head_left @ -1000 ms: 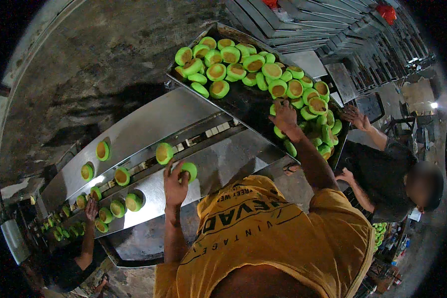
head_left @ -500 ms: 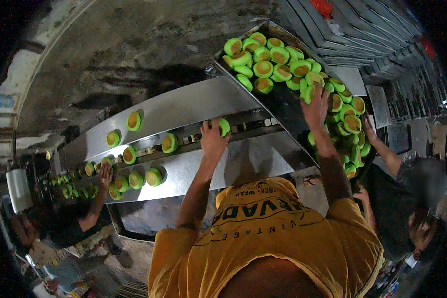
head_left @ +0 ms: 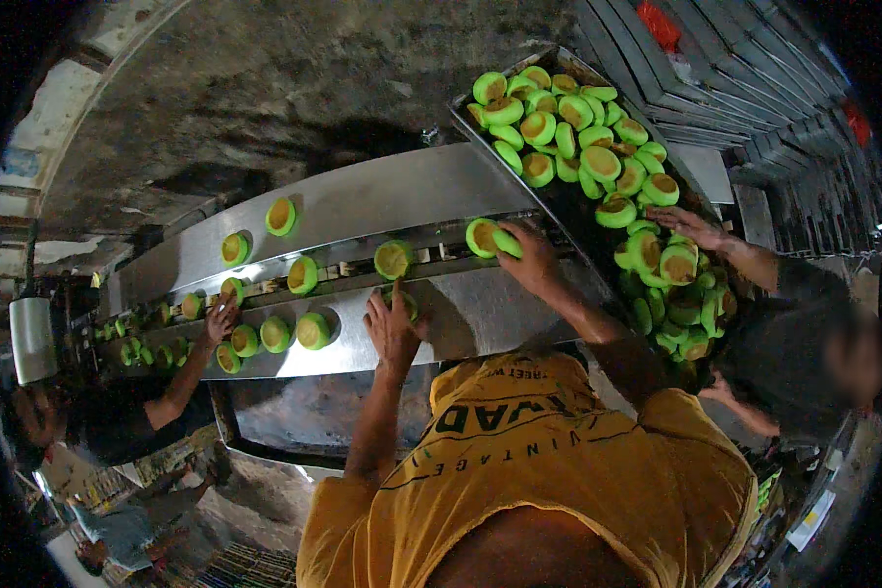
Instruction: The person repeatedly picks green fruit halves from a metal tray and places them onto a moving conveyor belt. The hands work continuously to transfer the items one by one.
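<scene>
Round green buns with a browned flat face are spread along a long metal conveyor. My left hand [head_left: 394, 331] is over the near metal ledge, its fingers curled on a green bun that they partly hide. Just beyond it, another bun [head_left: 394, 260] lies brown side up on the centre track [head_left: 348, 265]. My right hand [head_left: 539, 265] grips a green bun [head_left: 507, 243] above the track's right end. Touching that one is a further bun [head_left: 481, 236], brown face up; whether my fingers hold it too is unclear.
A large dark tray [head_left: 529, 201] heaped with green buns sits at the right, with a co-worker's hand [head_left: 691, 227] in it. Another person's hand [head_left: 222, 318] touches a bun farther left on the conveyor. Stacked metal trays [head_left: 725, 78] stand at the far right.
My right hand has come left from the tray to the track with a bun. My left hand has left one bun on the track and moved nearer, onto another. The co-worker's hand reaches farther in.
</scene>
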`<state>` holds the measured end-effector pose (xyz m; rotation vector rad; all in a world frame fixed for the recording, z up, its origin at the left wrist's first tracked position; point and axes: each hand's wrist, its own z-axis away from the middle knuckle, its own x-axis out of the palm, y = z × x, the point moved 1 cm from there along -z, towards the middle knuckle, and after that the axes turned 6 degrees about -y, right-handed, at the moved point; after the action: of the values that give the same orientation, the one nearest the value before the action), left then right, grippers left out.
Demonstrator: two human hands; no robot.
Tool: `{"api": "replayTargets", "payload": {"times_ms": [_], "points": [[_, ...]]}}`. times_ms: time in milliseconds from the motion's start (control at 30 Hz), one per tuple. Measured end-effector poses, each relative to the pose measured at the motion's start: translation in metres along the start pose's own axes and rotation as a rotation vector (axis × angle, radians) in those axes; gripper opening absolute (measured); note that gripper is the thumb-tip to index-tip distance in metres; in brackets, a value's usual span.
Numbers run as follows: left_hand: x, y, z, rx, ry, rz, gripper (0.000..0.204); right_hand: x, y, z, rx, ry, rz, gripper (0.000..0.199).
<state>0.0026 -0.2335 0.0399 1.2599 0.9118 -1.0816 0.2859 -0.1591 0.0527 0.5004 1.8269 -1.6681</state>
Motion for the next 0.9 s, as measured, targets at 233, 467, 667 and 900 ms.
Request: {"api": "replayTargets", "payload": {"times_ms": [233, 467, 667, 900], "points": [[-0.022, 0.012, -0.005, 0.11, -0.051, -0.012, 0.071, 0.0, 0.061, 0.066, 0.247, -0.285, -0.091, 0.039], [0.066, 0.029, -0.128, 0.202, -0.013, 0.094, 0.079, 0.007, -0.013, 0.082, 0.166, -0.286, 0.467, 0.068], [0.011, 0.021, -0.111, -0.08, -0.125, -0.106, 0.078, 0.04, 0.024, 0.004, -0.004, -0.03, 0.345, 0.06], [-0.038, -0.028, -0.029, 0.298, -0.258, 0.149, 0.063, -0.064, -0.004, -0.004, 0.088, 0.131, 0.599, 0.017]]}}
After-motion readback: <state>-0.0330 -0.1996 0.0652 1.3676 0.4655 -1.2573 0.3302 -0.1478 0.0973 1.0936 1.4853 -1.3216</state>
